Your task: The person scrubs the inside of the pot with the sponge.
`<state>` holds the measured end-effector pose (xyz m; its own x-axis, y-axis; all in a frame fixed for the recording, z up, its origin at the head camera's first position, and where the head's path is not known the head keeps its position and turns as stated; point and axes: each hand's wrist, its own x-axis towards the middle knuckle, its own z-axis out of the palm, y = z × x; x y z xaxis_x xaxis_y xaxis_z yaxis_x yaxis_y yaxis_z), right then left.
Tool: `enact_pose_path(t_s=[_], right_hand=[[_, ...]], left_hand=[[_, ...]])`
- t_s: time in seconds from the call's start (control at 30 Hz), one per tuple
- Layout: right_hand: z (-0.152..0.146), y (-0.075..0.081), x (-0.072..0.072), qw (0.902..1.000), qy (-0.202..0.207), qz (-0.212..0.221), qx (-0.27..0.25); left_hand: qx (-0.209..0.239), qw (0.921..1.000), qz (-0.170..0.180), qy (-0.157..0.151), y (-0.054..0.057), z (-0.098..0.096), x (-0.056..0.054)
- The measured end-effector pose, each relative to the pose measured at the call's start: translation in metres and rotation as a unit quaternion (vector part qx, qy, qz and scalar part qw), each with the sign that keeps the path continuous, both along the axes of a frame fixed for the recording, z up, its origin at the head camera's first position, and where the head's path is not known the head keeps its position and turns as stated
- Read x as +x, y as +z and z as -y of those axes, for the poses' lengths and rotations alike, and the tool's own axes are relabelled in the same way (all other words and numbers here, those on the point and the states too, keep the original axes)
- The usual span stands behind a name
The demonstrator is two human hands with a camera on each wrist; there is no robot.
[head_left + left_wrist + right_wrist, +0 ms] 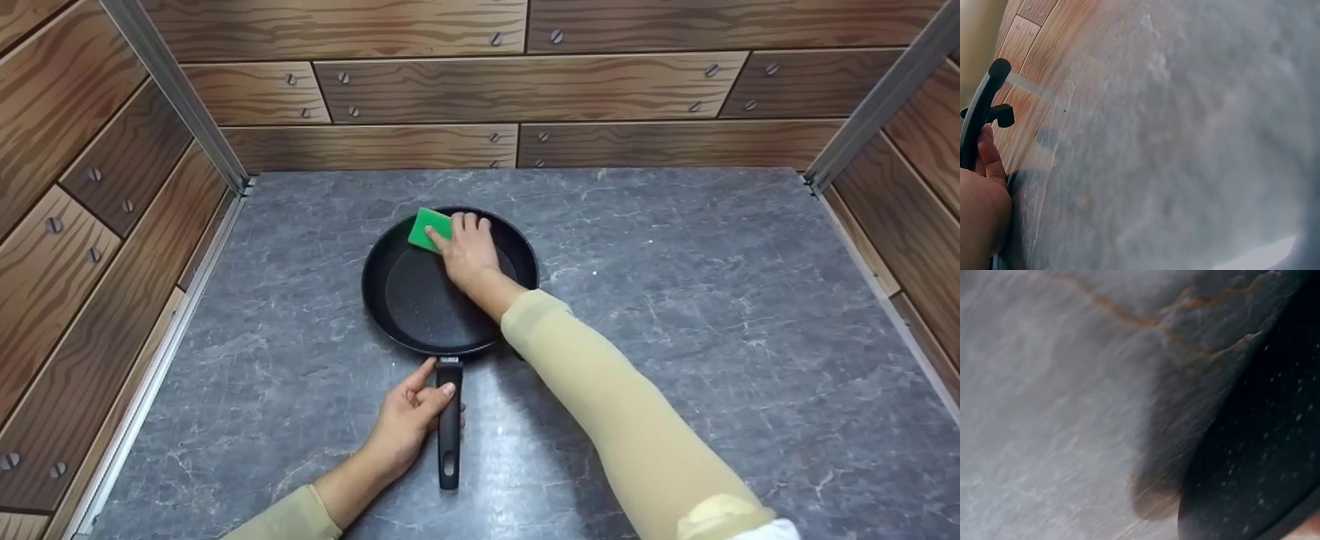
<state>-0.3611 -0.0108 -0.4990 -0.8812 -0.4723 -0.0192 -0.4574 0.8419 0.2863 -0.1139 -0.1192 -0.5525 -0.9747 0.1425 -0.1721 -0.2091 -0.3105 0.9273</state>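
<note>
Head: frying pan (431, 307) flat on tabletop (675, 300), roughly mid, handle (448, 465) toward the person. Left grip (405, 420) wrapped on the handle near the pan end, thumb on top, fingertips just showing on the far side. Right grip (472, 251) inside the pan, at the far wall, one digit on top of the green sponge (429, 225); underside hidden, can't tell if it pinches or only presses. Looks like wiping. To do it well: steady the handle against each stroke, spread pressure so the whole sponge face bears, follow the curve where wall meets base, overlap passes. Likely risk: hard outward push slides the pan or lifts one side.

Left wrist: handle and part of the left grip at the edge, tabletop blurred; no sponge.

Right wrist: pan's speckled dark side beside tabletop; sponge out of sight, so judge contact from the head view.
</note>
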Motion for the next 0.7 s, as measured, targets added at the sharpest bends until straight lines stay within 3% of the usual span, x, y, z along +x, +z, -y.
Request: enact_pose_path(t_s=[0.7], right_hand=[[-0.033,0.005,-0.005,0.9986,-0.049,-0.016,-0.012]], left_hand=[[0.007,1.0000,-0.007,0.002,-0.002,-0.001,0.000]])
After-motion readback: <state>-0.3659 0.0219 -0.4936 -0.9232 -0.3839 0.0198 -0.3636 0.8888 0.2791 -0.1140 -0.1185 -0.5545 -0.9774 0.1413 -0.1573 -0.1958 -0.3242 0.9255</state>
